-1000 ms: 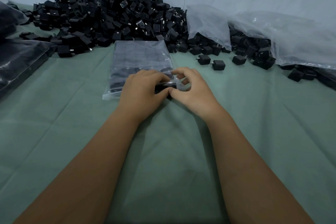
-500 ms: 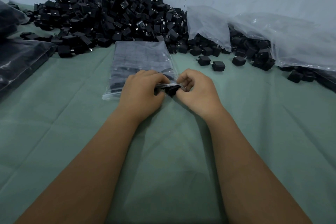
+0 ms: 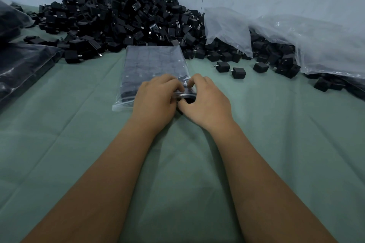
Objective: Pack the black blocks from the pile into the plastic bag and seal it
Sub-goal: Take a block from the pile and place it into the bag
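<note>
Plastic bag, lying on green cloth before the pile, showing rows of black blocks inside; left hand and right hand pinching its near mouth, sealing apparently pending.

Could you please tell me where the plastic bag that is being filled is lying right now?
The plastic bag lies flat on the green cloth, centre of view, just before the pile; both hands pinch its near end.
</note>
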{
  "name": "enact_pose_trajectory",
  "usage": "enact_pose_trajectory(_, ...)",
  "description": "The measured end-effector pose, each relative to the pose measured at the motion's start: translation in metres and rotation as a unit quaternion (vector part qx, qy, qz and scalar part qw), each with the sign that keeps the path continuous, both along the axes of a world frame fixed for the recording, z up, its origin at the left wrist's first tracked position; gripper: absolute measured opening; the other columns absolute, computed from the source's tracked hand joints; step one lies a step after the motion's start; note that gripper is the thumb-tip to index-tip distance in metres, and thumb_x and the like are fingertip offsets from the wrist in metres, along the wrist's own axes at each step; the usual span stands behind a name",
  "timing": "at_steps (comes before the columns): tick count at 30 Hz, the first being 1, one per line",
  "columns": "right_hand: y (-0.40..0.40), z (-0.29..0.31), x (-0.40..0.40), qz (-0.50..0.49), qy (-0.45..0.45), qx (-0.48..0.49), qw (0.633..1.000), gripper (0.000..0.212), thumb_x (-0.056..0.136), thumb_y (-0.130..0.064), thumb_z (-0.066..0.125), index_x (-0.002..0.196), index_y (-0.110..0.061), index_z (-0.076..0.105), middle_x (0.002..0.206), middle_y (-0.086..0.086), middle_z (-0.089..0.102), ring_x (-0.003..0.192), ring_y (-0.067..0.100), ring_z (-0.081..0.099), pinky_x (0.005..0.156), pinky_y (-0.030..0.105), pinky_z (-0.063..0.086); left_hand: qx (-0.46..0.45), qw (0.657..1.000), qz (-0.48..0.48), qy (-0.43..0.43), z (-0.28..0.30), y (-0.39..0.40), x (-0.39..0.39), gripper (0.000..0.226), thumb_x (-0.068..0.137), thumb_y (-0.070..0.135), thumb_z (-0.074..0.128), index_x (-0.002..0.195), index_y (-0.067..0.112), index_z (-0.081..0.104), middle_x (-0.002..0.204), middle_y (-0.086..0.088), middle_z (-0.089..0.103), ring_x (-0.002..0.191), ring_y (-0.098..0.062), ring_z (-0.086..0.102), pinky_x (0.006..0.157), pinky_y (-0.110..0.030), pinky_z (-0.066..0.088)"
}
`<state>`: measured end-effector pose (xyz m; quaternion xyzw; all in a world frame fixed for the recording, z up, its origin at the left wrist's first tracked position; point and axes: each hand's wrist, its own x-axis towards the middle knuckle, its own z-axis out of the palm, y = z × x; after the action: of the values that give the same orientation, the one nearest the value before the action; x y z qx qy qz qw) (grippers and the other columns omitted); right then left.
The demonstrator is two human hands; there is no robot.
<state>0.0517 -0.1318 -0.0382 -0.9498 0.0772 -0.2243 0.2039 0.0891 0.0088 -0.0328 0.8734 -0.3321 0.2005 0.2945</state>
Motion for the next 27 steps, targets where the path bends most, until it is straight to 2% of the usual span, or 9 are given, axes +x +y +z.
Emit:
enact_pose_trajectory(3,-0.001,-0.001,0.002,-0.011,0.024,-0.03,0.999,0.037,0.078,-0.051,0.057,0.109,-0.032,0.052,0.095,-0.005,0.049,0.074,0.019,0.054,0.057,0.029,0.037,0.023,1.0,0.016,-0.01,-0.002,-0.002,-0.001,0.031,0.082,0.004,0.057,0.109,0.017,0.065,0.105,0.001,0.067,0.103,-0.025,0.055,0.087,-0.039,0.038)
enact_pose_trajectory(8,0.006,-0.001,0.007,-0.053,0.017,-0.074,0.996,0.031,0.084,-0.046,0.051,0.106,-0.025,0.051,0.093,-0.001,0.046,0.069,0.022,0.047,0.05,0.029,0.026,0.045,0.998,0.032,0.013,-0.002,-0.004,0.0,0.035,0.085,0.007,0.053,0.115,0.021,0.063,0.105,0.002,0.067,0.105,-0.024,0.054,0.089,-0.036,0.033)
enact_pose_trajectory(10,0.011,0.0,0.011,-0.074,0.018,-0.079,0.994,0.031,0.084,-0.043,0.052,0.107,-0.022,0.048,0.096,0.002,0.046,0.069,0.023,0.045,0.05,0.029,0.026,0.045,0.998,0.033,0.02,-0.001,-0.004,0.0,0.035,0.084,0.005,0.053,0.114,0.021,0.063,0.106,0.003,0.067,0.105,-0.023,0.054,0.089,-0.036,0.032)
enact_pose_trajectory(13,0.01,0.0,0.012,-0.068,0.023,-0.04,0.997,0.03,0.083,-0.039,0.055,0.105,-0.021,0.046,0.098,0.0,0.048,0.072,0.023,0.048,0.054,0.03,0.031,0.041,0.998,0.034,0.024,-0.001,-0.003,0.0,0.032,0.084,0.004,0.052,0.11,0.019,0.063,0.101,0.002,0.067,0.102,-0.023,0.055,0.088,-0.036,0.033)
enact_pose_trajectory(16,-0.001,-0.001,0.008,-0.017,0.031,0.021,0.999,0.03,0.078,-0.042,0.06,0.101,-0.028,0.047,0.096,-0.007,0.047,0.076,0.017,0.052,0.052,0.027,0.033,0.041,0.998,0.032,0.022,-0.001,-0.002,-0.001,0.029,0.084,0.006,0.054,0.108,0.019,0.064,0.099,0.002,0.066,0.1,-0.023,0.055,0.087,-0.036,0.032)
enact_pose_trajectory(18,-0.008,0.001,0.004,0.02,0.052,0.055,0.997,0.038,0.073,-0.041,0.063,0.107,-0.031,0.051,0.096,-0.012,0.045,0.08,0.012,0.053,0.062,0.028,0.042,0.045,0.998,0.031,0.021,-0.002,-0.002,-0.001,0.03,0.084,0.006,0.055,0.109,0.02,0.064,0.1,0.002,0.067,0.101,-0.023,0.055,0.087,-0.035,0.031)
enact_pose_trajectory(20,-0.013,0.002,0.002,0.038,0.055,0.082,0.994,0.04,0.07,-0.036,0.064,0.108,-0.034,0.053,0.09,-0.015,0.046,0.077,0.003,0.052,0.067,0.028,0.043,0.047,0.998,0.032,0.024,-0.002,-0.001,-0.001,0.032,0.085,0.006,0.055,0.112,0.019,0.064,0.102,0.001,0.067,0.103,-0.024,0.055,0.088,-0.036,0.031)
enact_pose_trajectory(24,-0.019,0.001,0.002,0.017,0.022,0.117,0.993,0.03,0.072,-0.027,0.066,0.099,-0.031,0.054,0.078,-0.013,0.054,0.067,0.006,0.053,0.06,0.029,0.044,0.042,0.998,0.029,0.034,0.001,-0.001,0.0,0.036,0.087,0.004,0.053,0.118,0.016,0.065,0.105,-0.005,0.069,0.105,-0.028,0.057,0.091,-0.039,0.037)
enact_pose_trajectory(27,-0.019,0.001,0.001,0.02,0.017,0.127,0.992,0.029,0.071,-0.029,0.067,0.098,-0.032,0.055,0.075,-0.012,0.054,0.065,0.007,0.053,0.06,0.03,0.045,0.039,0.998,0.027,0.032,0.001,-0.001,0.0,0.036,0.088,0.003,0.053,0.119,0.016,0.066,0.107,-0.006,0.069,0.106,-0.029,0.058,0.092,-0.041,0.038)
